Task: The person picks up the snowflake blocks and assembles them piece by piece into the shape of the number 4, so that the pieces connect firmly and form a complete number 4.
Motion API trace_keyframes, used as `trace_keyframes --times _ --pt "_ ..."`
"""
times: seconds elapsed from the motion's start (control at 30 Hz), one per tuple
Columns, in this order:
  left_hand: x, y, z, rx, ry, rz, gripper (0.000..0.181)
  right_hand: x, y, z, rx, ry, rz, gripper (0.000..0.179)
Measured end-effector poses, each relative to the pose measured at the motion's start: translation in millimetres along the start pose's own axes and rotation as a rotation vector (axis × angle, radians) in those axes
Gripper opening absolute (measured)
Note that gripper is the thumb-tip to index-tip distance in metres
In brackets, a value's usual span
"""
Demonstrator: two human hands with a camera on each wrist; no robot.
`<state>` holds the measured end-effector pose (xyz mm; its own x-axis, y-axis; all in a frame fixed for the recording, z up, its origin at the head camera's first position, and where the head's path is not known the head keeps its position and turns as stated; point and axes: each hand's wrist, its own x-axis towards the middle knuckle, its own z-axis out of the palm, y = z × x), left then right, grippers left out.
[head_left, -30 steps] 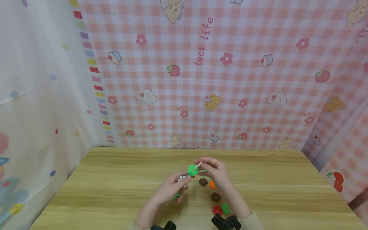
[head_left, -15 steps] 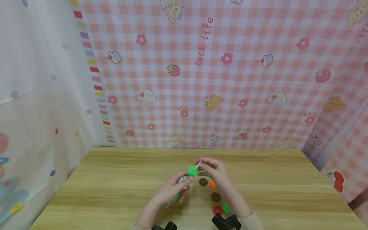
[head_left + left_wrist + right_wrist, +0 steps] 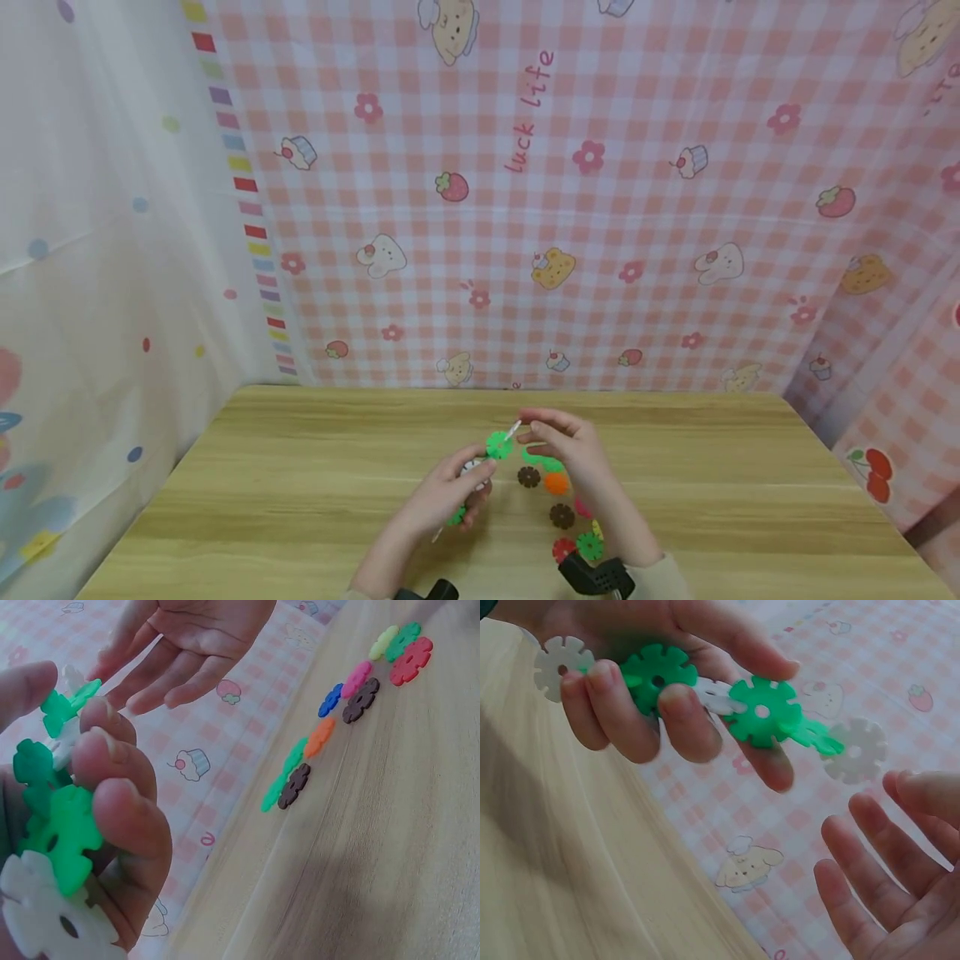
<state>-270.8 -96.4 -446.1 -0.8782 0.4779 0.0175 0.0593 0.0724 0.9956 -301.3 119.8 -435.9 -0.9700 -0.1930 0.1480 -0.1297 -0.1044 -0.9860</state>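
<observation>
Backdrop: pink-and-white gingham cloth (image 3: 495, 225) hung behind the chain, printed with strawberries, cupcakes, flowers, cartoon animals and the words "luck life". Left of the chain, a white curtain (image 3: 97, 192) with coloured dots. Beneath the chain, a wood-grain table (image 3: 337, 442).

My right hand (image 3: 573, 446) is up, just right of the chain's far end: fingers loosely parted, grasping nothing, tips close to the last piece. My left hand (image 3: 450, 490) grips the chain between its ends, thumb on the upper side, fingers curled beneath. Black camera mount (image 3: 596, 575) on my right wrist, on the near right side of the chain.

Chain (image 3: 714, 696): notched snowflake discs, green and white, slotted into one another, some face-on, some edge-on, held above the table. A white end disc (image 3: 868, 754) faces my right hand; a second white disc (image 3: 570, 656) finishes the opposite end.

Loose discs, all on the table, right of the chain. Closest to it: a dark brown disc (image 3: 293, 787) and two bright green discs (image 3: 275, 792), touching. Farther from it: an orange disc (image 3: 319, 737). Farther again: another brown disc (image 3: 361, 700), a blue disc (image 3: 330, 700), a pink disc (image 3: 356, 679). Farthest: a yellow disc (image 3: 384, 643), a green disc (image 3: 403, 642), a red disc (image 3: 410, 661).
</observation>
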Motion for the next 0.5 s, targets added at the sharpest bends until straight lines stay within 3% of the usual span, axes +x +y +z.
trace_keyframes --times 0.27,0.5 --pt "-0.2 0.4 -1.1 -0.007 0.015 0.018 0.038 -5.8 -0.4 -21.3 -0.112 -0.012 0.06 0.037" --pt "-2.9 3.8 -1.6 -0.008 0.038 0.021 0.041 -15.4 -1.1 -45.0 -0.242 -0.068 0.06 0.036"
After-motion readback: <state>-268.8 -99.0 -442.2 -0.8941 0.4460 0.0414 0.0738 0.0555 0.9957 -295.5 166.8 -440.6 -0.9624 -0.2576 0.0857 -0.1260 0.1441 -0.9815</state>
